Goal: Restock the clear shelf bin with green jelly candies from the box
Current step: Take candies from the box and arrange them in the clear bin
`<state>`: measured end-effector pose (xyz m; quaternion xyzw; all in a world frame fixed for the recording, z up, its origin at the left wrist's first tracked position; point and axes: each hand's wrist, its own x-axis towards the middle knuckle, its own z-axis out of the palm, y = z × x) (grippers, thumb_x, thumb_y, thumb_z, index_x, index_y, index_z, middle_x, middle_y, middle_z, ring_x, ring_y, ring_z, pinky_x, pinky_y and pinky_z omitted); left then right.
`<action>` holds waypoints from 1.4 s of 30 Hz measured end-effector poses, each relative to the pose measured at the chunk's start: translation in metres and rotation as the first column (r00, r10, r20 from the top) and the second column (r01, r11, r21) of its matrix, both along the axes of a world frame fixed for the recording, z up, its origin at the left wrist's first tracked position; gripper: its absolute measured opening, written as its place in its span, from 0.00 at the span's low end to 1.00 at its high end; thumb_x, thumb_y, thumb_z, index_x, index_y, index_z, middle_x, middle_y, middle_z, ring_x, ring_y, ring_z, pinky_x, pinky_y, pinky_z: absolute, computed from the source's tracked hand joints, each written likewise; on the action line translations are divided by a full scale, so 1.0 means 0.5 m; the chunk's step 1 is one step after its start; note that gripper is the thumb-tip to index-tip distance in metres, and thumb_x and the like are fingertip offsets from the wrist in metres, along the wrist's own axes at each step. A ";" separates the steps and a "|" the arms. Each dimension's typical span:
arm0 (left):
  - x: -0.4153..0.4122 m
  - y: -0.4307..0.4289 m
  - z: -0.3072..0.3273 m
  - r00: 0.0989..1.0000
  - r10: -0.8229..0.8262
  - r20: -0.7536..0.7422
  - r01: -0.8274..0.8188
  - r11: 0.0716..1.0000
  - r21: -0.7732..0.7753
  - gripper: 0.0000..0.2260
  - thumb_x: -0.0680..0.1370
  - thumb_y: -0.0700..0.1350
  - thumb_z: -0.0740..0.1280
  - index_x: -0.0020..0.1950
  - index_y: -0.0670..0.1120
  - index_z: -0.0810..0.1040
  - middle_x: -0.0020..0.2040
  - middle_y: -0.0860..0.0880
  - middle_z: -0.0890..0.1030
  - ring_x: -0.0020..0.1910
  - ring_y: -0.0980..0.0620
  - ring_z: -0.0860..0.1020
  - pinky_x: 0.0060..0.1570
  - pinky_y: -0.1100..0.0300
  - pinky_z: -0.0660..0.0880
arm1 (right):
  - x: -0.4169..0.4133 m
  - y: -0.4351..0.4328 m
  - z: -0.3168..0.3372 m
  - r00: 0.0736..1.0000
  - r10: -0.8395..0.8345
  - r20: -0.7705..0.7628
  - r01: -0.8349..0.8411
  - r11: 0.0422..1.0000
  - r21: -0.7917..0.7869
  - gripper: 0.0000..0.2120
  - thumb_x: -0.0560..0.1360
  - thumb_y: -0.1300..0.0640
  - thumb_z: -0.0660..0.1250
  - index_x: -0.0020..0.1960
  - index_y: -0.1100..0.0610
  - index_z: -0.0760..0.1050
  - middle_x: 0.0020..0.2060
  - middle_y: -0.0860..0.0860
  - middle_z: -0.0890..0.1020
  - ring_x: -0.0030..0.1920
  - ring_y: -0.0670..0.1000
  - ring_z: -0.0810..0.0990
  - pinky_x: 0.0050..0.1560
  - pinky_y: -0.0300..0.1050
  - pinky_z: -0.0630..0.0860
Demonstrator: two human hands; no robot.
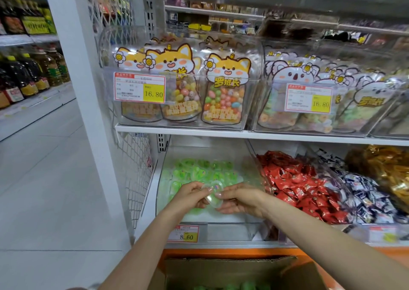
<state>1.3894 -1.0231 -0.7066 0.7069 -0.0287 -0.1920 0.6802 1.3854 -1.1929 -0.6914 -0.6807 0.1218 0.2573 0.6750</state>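
shelf [232,244] carries red sweets [298,185] beside the clear bin [230,230], jelly cup [213,197] in fingers [195,186].

Jelly candies [199,170] green; nbr wrappers [298,185] red; next wrappers [363,192] prob. navy/white; price tag [183,234] yellow/red; box [232,265] brown.

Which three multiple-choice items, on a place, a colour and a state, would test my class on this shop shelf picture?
1. Where is the cardboard box? A) below the clear bin B) on the top shelf C) in the aisle at left
2. What colour are the wrapped sweets in the bin just right of the green jelly candies? A) purple B) red C) pink
3. What are the left hand and right hand doing? A) hanging idle B) lifting the box C) pinching one jelly cup together
Key: 1 A: the box shows at the bottom edge, under the bin. 2 B: red wrappers fill that bin. 3 C: both hands grip the cup.
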 end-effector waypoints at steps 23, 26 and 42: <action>0.018 0.057 -0.027 0.925 0.009 0.380 -0.177 0.895 0.410 0.08 0.78 0.42 0.65 0.55 0.41 0.76 0.53 0.46 0.79 0.52 0.49 0.78 0.49 0.61 0.74 | 0.067 0.040 -0.113 0.949 -0.166 -0.269 0.094 0.960 -0.262 0.10 0.75 0.60 0.68 0.42 0.62 0.68 0.23 0.58 0.79 0.22 0.51 0.80 0.21 0.40 0.76; 0.018 0.052 -0.029 0.923 0.012 0.384 -0.183 0.892 0.414 0.07 0.77 0.41 0.65 0.54 0.41 0.76 0.55 0.45 0.79 0.51 0.49 0.78 0.51 0.60 0.75 | 0.061 0.041 -0.099 0.972 -0.094 -0.214 0.014 0.937 -0.349 0.12 0.75 0.56 0.69 0.44 0.63 0.70 0.26 0.59 0.81 0.24 0.51 0.81 0.25 0.41 0.78; 0.131 -0.010 -0.049 0.951 0.298 0.082 -0.306 0.872 0.383 0.13 0.78 0.42 0.65 0.34 0.42 0.69 0.29 0.47 0.76 0.15 0.60 0.70 0.24 0.66 0.71 | 0.032 -0.033 0.010 0.656 0.623 0.425 0.088 0.496 -0.864 0.24 0.73 0.51 0.70 0.66 0.52 0.68 0.60 0.50 0.74 0.57 0.47 0.75 0.58 0.40 0.70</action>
